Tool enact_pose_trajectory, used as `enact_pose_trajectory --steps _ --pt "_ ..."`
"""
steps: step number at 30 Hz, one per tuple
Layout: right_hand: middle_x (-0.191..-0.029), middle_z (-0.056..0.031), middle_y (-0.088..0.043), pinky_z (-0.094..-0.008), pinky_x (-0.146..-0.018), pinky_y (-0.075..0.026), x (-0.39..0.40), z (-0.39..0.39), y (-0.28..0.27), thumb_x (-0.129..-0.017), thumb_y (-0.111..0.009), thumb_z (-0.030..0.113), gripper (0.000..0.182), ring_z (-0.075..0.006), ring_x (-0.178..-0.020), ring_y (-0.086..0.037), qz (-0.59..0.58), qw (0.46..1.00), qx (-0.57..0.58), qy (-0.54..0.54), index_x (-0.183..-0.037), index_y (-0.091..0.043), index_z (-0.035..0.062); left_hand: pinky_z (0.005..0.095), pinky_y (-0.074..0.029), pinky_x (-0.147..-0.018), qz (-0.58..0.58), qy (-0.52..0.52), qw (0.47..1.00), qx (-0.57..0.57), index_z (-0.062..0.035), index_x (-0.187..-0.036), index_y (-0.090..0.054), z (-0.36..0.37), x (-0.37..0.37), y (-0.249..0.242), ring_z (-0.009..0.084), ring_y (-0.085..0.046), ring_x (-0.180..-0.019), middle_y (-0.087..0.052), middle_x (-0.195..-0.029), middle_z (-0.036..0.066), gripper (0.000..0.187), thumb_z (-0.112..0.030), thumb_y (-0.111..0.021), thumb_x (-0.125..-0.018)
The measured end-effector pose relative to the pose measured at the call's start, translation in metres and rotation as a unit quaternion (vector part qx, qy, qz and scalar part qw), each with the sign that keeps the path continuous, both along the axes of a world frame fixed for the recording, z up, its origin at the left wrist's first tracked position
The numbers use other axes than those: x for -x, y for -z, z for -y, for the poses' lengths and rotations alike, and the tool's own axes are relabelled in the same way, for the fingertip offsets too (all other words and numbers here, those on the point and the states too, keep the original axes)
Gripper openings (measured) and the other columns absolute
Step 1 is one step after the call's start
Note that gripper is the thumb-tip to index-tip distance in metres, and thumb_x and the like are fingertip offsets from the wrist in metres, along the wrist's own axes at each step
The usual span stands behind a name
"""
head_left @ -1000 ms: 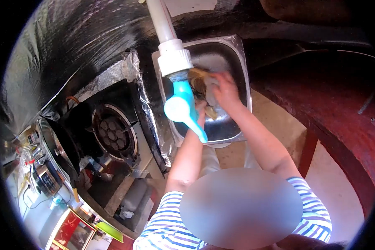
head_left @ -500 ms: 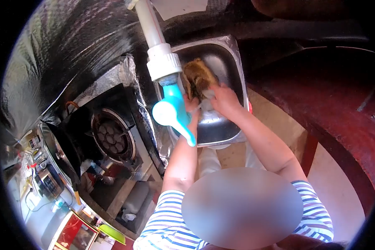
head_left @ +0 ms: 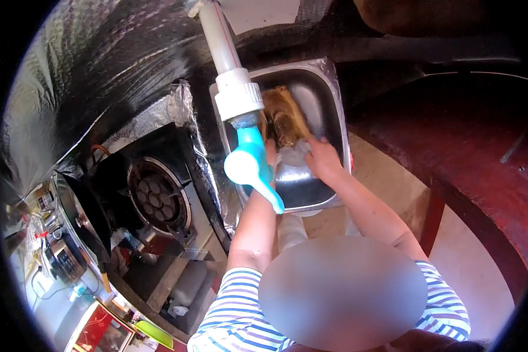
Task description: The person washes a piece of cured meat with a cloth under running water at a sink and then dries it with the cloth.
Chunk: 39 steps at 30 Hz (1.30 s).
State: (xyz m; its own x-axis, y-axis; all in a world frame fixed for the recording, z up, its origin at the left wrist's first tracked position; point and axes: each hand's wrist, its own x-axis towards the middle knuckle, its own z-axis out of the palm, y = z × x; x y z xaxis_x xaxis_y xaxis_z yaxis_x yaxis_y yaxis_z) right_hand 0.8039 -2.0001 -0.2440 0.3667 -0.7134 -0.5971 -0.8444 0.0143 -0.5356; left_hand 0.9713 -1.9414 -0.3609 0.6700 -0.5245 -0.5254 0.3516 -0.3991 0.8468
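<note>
In the metal sink [head_left: 334, 94] lies a brown and yellowish piece [head_left: 284, 114], perhaps meat, with a whitish, translucent material [head_left: 293, 154] at its lower end. My right hand [head_left: 322, 157] is at the lower right of the piece, fingers bent against the whitish material. My left hand [head_left: 270, 154] is at the lower left of the piece, largely hidden behind the blue tap [head_left: 249, 161], so its fingers cannot be made out. The tap hangs from a white pipe [head_left: 220, 41] over the sink's left side.
A gas stove [head_left: 158, 196] stands left of the sink, beside crumpled foil [head_left: 185, 111]. To the right is a dark red curved surface [head_left: 475, 135]. At the lower left are a green tray [head_left: 154, 334] and a red-panelled box [head_left: 102, 328].
My right hand has shifted slightly down and right, showing more of the brown piece. The view has shifted a little, so the tap appears lower and further right.
</note>
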Motion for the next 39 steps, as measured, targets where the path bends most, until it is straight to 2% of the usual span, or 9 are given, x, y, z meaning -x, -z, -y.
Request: enact_pose_trajectory --steps 2,6,11,16,22,25,28,33,39 --pt "-0.108 -0.0205 -0.05 -0.0452 -0.078 -0.046 -0.02 0.021 -0.015 -0.074 -0.055 0.011 0.039 -0.0393 -0.094 -0.054 0.083 0.992 0.087 0.038 -0.112 -0.052 0.0116 0.0289 -0.044 -0.076 0.113 0.096 0.984 0.098 0.0015 -0.104 -0.052 -0.005 0.004 -0.015 0.0214 -0.056 -0.082 -0.059 -0.091 0.011 0.032 0.005 -0.048 -0.073" --pt "-0.115 -0.0235 -0.047 -0.0446 -0.072 -0.049 -0.064 0.052 0.021 -0.076 -0.054 0.014 0.041 -0.0408 -0.085 -0.057 0.077 0.985 0.157 -0.002 -0.116 -0.049 0.0129 0.0296 -0.043 -0.079 0.266 0.164 0.945 -0.101 0.0012 -0.104 -0.052 -0.019 0.006 -0.013 0.0265 -0.056 -0.084 -0.058 -0.095 0.016 0.033 0.002 -0.049 -0.072" --pt "-0.105 -0.0198 -0.048 -0.046 -0.069 -0.049 -0.024 0.006 0.011 -0.073 -0.059 0.015 0.038 -0.0376 -0.081 -0.058 -0.045 0.997 0.069 0.002 -0.11 -0.051 0.0131 0.0316 -0.044 -0.077 -0.044 -0.034 0.998 -0.023 0.0018 -0.101 -0.052 -0.016 0.002 -0.002 0.025 -0.055 -0.078 -0.058 -0.093 0.016 0.032 0.002 -0.054 -0.069" --pt "-0.102 -0.0213 -0.049 -0.0465 -0.07 -0.049 0.004 -0.005 0.002 -0.072 -0.058 0.013 0.037 -0.0382 -0.081 -0.058 -0.067 0.996 0.03 -0.052 -0.108 -0.05 0.0087 0.0421 -0.044 -0.081 0.259 0.303 0.873 -0.28 0.0056 -0.111 -0.047 0.01 -0.02 -0.064 0.042 -0.055 -0.088 -0.056 -0.102 0.027 0.049 -0.016 -0.063 -0.07" --pt "-0.097 -0.0226 -0.051 -0.0447 -0.074 -0.048 0.009 -0.019 -0.002 -0.07 -0.058 0.01 0.038 -0.0386 -0.084 -0.057 0.03 0.999 0.004 -0.042 -0.106 -0.047 0.0036 0.0411 -0.045 -0.083 0.547 0.356 0.757 -0.009 0.0028 -0.121 -0.044 0.103 -0.021 -0.12 0.0373 -0.055 -0.097 -0.057 -0.103 0.026 0.068 -0.026 -0.071 -0.065" --pt "-0.088 -0.0215 -0.052 -0.0438 -0.071 -0.046 0.017 -0.033 -0.011 -0.065 -0.064 0.011 0.025 -0.0373 -0.082 -0.055 0.099 0.994 -0.039 -0.038 -0.082 -0.048 0.0016 0.0333 -0.043 -0.088 0.176 0.561 0.786 -0.191 0.0047 -0.122 -0.045 0.146 -0.033 -0.147 0.0303 -0.056 -0.103 -0.055 -0.112 0.024 0.093 -0.038 -0.081 -0.048" --pt "-0.082 -0.0203 -0.052 -0.0439 -0.07 -0.045 0.026 -0.042 -0.011 -0.064 -0.064 0.01 0.022 -0.0367 -0.081 -0.055 0.15 0.987 -0.04 -0.039 -0.075 -0.046 0.0022 0.0318 -0.044 -0.087 0.12 0.6 0.76 -0.221 0.004 -0.124 -0.043 0.148 -0.05 -0.117 0.0256 -0.056 -0.101 -0.056 -0.113 0.02 0.098 -0.037 -0.082 -0.045" --pt "-0.071 -0.0157 -0.048 -0.0422 -0.064 -0.043 0.031 -0.045 -0.032 -0.061 -0.061 0.007 0.018 -0.035 -0.076 -0.051 0.2 0.978 -0.052 0.013 -0.067 -0.045 0.0026 0.029 -0.048 -0.078 0.062 0.5 0.864 -0.006 0.006 -0.114 -0.047 0.073 -0.053 -0.122 0.0215 -0.06 -0.087 -0.06 -0.099 0.014 0.067 -0.009 -0.079 -0.057" --pt "-0.072 -0.004 -0.041 -0.0264 -0.064 -0.036 0.045 -0.046 -0.061 -0.061 -0.06 0.003 0.02 -0.0149 -0.067 -0.041 0.365 0.892 -0.107 0.242 -0.066 -0.041 0.0053 0.0324 -0.047 -0.077 0.183 0.268 0.943 -0.07 0.0022 -0.111 -0.046 0.002 -0.023 -0.211 0.0214 -0.056 -0.089 -0.057 -0.1 0.013 0.06 -0.006 -0.077 -0.061"
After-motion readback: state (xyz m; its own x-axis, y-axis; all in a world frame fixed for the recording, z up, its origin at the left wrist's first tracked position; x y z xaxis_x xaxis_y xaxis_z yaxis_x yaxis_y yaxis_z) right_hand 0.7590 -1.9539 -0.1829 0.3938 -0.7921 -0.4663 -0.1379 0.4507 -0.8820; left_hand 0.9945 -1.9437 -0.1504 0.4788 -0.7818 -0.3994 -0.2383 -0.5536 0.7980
